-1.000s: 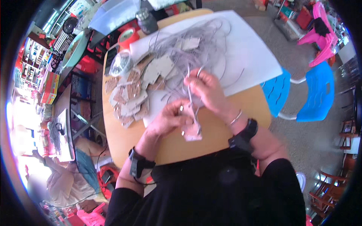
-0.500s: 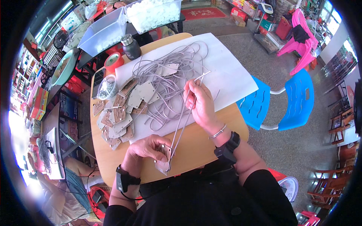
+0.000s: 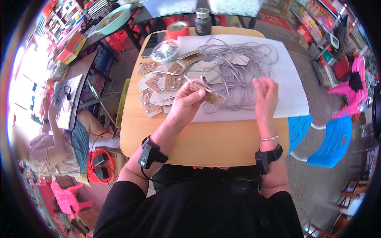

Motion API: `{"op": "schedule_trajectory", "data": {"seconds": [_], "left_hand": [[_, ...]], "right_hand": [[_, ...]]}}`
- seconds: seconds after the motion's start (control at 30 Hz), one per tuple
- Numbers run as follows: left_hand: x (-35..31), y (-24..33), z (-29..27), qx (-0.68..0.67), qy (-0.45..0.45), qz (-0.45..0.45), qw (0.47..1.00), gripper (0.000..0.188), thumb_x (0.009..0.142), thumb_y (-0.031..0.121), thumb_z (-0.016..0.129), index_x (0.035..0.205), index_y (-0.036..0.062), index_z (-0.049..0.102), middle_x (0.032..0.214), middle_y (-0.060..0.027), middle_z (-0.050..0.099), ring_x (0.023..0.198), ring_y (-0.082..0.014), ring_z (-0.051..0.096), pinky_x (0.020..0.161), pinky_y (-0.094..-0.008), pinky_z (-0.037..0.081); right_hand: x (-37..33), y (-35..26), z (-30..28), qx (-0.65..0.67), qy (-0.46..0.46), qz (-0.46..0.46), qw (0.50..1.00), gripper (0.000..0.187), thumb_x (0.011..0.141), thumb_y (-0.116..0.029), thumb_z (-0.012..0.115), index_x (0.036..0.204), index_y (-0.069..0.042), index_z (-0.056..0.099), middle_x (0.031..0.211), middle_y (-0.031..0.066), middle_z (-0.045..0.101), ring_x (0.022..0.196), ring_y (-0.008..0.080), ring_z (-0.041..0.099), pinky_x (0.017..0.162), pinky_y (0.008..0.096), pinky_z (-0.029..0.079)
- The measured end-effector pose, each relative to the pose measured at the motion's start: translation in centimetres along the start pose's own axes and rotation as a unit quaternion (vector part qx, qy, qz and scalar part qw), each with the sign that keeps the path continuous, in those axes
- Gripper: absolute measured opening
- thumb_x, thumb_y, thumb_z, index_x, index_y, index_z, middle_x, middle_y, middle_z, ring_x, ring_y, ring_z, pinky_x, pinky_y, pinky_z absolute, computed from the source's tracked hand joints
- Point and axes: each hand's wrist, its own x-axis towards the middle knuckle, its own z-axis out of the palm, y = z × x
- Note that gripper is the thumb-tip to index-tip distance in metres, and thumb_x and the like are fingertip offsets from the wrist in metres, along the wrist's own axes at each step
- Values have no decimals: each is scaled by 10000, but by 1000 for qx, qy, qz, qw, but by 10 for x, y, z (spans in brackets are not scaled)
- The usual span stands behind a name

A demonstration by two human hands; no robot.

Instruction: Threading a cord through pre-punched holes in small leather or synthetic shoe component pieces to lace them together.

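My left hand (image 3: 186, 105) pinches a small brown printed card (image 3: 212, 98) between thumb and fingers, above the heap; a pale grey cord loops at its upper edge. To the right, my right hand (image 3: 266, 97) is raised over the white sheet with its fingers curled in; whether anything is inside them is hidden. Between and behind the hands lies a tangle of grey cords (image 3: 254, 55). Left of my left hand is a loose pile of similar cards (image 3: 156, 97), some brown side up, others pale, with small holes or studs at their corners.
The wooden table (image 3: 206, 144) carries a white sheet (image 3: 291, 93), a tub of small metal pieces (image 3: 164, 51), a red roll (image 3: 177, 29), a phone (image 3: 152, 43) and a dark flask (image 3: 203, 22). A blue chair (image 3: 329, 142) stands right; another person (image 3: 55, 146) sits left.
My left hand has lifted the card from the near table edge to the heap. My right hand has moved right, and the cord stretched between the hands no longer shows. The view has shifted.
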Motion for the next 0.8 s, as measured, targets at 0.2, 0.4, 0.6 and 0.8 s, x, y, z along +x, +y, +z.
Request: {"op": "schedule_trajectory", "data": {"seconds": [0.2, 0.4, 0.6, 0.8], "left_hand": [[-7, -5, -1, -33, 33, 5, 999, 224, 835, 44, 639, 1043, 96, 573, 948, 19, 604, 910, -106, 570, 859, -301, 448], [-3, -3, 6, 70, 29, -48, 996, 188, 860, 139, 640, 1033, 83, 592, 927, 9, 618, 871, -98, 575, 824, -280, 453], [-7, -1, 0, 225, -19, -125, 966, 224, 875, 211, 634, 1028, 57, 578, 893, 8, 596, 829, -71, 538, 749, -240, 440], [-11, -9, 11, 387, -36, -91, 917, 337, 796, 300, 717, 907, 33, 545, 795, -8, 570, 736, -60, 503, 623, -251, 419]], "right_hand": [[-21, -49, -8, 337, -384, 106, 853, 234, 840, -228, 656, 892, -10, 586, 725, 6, 519, 610, 67, 453, 543, 228, 380], [-15, -42, -10, 243, -397, -45, 884, 182, 830, -171, 663, 878, -10, 594, 690, 39, 495, 582, 101, 474, 524, 253, 382], [-15, -43, -14, 351, -499, 47, 791, 244, 845, -228, 652, 828, 9, 598, 714, 41, 536, 611, 94, 484, 557, 258, 392], [-23, -43, -9, 375, -502, 224, 747, 139, 863, -166, 618, 849, -31, 589, 761, -10, 541, 653, 57, 466, 607, 223, 408]]}}
